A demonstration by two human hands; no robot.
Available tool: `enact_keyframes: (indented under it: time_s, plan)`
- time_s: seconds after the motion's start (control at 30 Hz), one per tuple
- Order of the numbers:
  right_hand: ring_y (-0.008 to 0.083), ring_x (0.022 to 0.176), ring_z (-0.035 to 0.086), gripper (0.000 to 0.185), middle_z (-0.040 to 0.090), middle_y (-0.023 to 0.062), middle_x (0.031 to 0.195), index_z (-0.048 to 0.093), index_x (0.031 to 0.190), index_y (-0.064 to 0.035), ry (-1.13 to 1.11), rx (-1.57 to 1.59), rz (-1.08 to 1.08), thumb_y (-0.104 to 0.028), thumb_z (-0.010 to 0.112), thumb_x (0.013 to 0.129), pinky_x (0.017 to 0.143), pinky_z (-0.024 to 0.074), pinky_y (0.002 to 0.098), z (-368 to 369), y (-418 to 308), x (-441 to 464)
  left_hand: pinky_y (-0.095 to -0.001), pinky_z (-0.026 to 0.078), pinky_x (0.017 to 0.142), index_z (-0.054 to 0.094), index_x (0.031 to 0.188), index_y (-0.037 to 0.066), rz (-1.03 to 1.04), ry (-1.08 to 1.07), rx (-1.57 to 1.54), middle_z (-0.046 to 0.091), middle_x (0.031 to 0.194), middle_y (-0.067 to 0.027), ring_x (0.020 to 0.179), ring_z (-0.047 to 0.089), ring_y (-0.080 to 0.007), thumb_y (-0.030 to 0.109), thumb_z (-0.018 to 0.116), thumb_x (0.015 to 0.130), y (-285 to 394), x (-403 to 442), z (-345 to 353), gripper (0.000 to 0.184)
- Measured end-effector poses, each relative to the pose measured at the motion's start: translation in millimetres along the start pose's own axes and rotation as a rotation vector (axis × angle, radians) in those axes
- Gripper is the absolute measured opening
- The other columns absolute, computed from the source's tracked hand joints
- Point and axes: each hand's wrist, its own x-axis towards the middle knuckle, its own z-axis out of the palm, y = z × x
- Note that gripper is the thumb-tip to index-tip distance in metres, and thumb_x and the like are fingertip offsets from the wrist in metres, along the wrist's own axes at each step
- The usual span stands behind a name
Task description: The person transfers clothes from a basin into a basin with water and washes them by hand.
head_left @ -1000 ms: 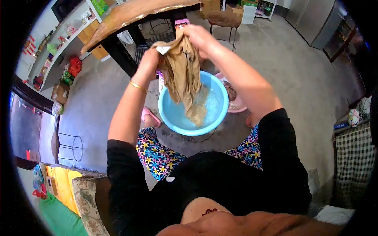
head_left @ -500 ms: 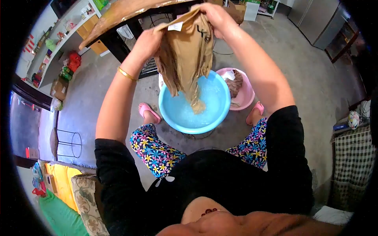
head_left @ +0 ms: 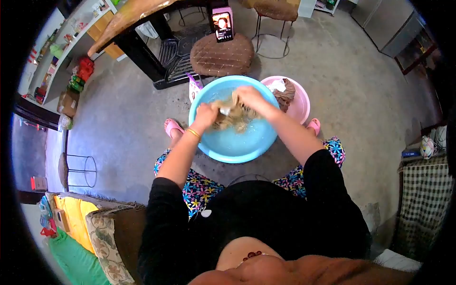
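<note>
A tan garment (head_left: 240, 124) with a white label lies bunched in the water of a light blue basin (head_left: 235, 157) between my feet. My left hand (head_left: 207, 115) is closed on the garment's left side, low over the water. On its other side, my right hand (head_left: 250, 97) grips the upper edge. Both hands are slightly blurred. A pink basin (head_left: 300, 105) stands to the right, partly behind the blue one, holding a brown garment (head_left: 286, 95) and something white.
Beyond the basin is a brown padded stool (head_left: 221, 54) with a phone (head_left: 222, 26) propped upright on it. A purple and white packet (head_left: 194, 88) stands at the basin's left. Further back are a wooden table (head_left: 128, 21) and another stool (head_left: 273, 9).
My hands have come down from high above the blue basin, bringing the tan garment from hanging at length to bunched in the water. The padded stool and phone are now uncovered.
</note>
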Motion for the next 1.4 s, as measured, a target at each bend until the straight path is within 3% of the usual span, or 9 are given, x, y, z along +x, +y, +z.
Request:
enact_keyframes:
  time_s: [0.17, 0.3, 0.53, 0.63, 0.83, 0.93, 1.13, 1.27, 1.4]
  plan:
    - [0.0403, 0.115, 0.041, 0.032, 0.047, 0.0224, 0.121, 0.059, 0.11, -0.0165, -0.164, -0.545, 0.116, -0.022, 0.043, 0.083, 0.1, 0.0292, 0.0459, 47, 1, -52, -0.0493, 0.025, 0.1, 0.037, 0.129, 0.011, 0.009, -0.134, -0.091, 0.033, 0.135, -0.0165, 0.122, 0.028, -0.0436, 0.028, 0.039, 0.087, 22, -26, 67, 0.045]
    - [0.0428, 0.122, 0.029, 0.039, 0.037, 0.0268, 0.129, 0.05, 0.122, -0.0142, -0.219, -0.679, 0.087, -0.018, 0.041, 0.084, 0.106, 0.0096, 0.0493, 76, 47, -50, -0.0477, 0.02, 0.104, 0.025, 0.137, 0.015, -0.333, -0.246, -0.37, 0.018, 0.14, -0.0254, 0.126, 0.023, -0.0449, 0.035, 0.037, 0.087, 43, -31, 67, 0.055]
    - [0.039, 0.108, 0.048, 0.045, 0.042, 0.0271, 0.124, 0.044, 0.125, -0.0129, -0.365, -0.523, 0.388, -0.013, 0.043, 0.08, 0.091, 0.0381, 0.0464, 88, 71, -41, -0.0424, 0.026, 0.102, 0.021, 0.138, 0.007, -0.248, -0.396, -0.334, 0.016, 0.14, -0.0278, 0.124, 0.03, -0.042, 0.032, 0.041, 0.085, 41, -22, 77, 0.062]
    - [0.0394, 0.108, 0.047, 0.048, 0.044, 0.0264, 0.123, 0.044, 0.125, -0.0129, -0.034, -0.777, 0.115, -0.01, 0.045, 0.078, 0.092, 0.0373, 0.0471, 95, 61, -54, -0.0428, 0.027, 0.102, 0.023, 0.137, 0.004, 0.094, -0.425, 0.191, 0.018, 0.14, -0.0262, 0.124, 0.031, -0.0411, 0.031, 0.042, 0.085, 34, -20, 100, 0.061]
    - [0.038, 0.117, 0.039, 0.048, 0.042, 0.023, 0.126, 0.046, 0.124, -0.0123, -0.104, -0.957, -0.104, -0.008, 0.046, 0.076, 0.095, 0.0341, 0.0466, 84, 45, -57, -0.0481, 0.015, 0.105, 0.02, 0.139, 0.01, 0.014, -0.312, 0.175, 0.011, 0.142, -0.0235, 0.128, 0.018, -0.0434, 0.029, 0.042, 0.085, 35, -20, 112, 0.061]
    - [0.0355, 0.123, 0.033, 0.044, 0.041, 0.0224, 0.127, 0.049, 0.121, -0.0114, -0.295, -0.446, 0.327, -0.01, 0.047, 0.077, 0.098, 0.0301, 0.0465, 79, 47, -51, -0.0518, 0.01, 0.106, 0.014, 0.14, 0.013, -0.024, -0.272, 0.011, 0.006, 0.144, -0.0227, 0.129, 0.008, -0.0474, 0.029, 0.042, 0.085, 34, -23, 102, 0.064]
    - [0.034, 0.11, 0.047, 0.031, 0.058, 0.0147, 0.105, 0.059, 0.105, -0.0062, 0.086, -0.762, -0.219, -0.015, 0.047, 0.078, 0.089, 0.04, 0.0421, 89, 66, -79, -0.0519, 0.021, 0.102, 0.02, 0.137, 0.005, -0.27, -0.349, -0.27, 0.012, 0.139, -0.0306, 0.127, 0.016, -0.0485, 0.018, 0.041, 0.083, 81, -55, 15, 0.059]
    - [0.033, 0.091, 0.055, 0.025, 0.061, 0.0163, 0.095, 0.059, 0.095, -0.0036, -0.282, -0.633, -0.072, -0.017, 0.05, 0.076, 0.078, 0.0455, 0.0408, 81, 42, -88, -0.0556, 0.021, 0.101, 0.025, 0.132, -0.006, -0.095, -0.394, -0.158, 0.028, 0.135, -0.0268, 0.127, 0.023, -0.0436, 0.022, 0.037, 0.084, 89, -68, 16, 0.056]
    - [0.0323, 0.086, 0.058, 0.023, 0.062, 0.017, 0.087, 0.062, 0.087, -0.0025, -0.497, -0.725, 0.006, -0.017, 0.049, 0.074, 0.075, 0.0463, 0.0409, 76, 43, -99, -0.0546, 0.03, 0.096, 0.041, 0.127, 0.006, -0.187, -0.468, -0.176, 0.041, 0.129, -0.0209, 0.116, 0.041, -0.0419, 0.031, 0.044, 0.082, 107, -80, -7, 0.051]
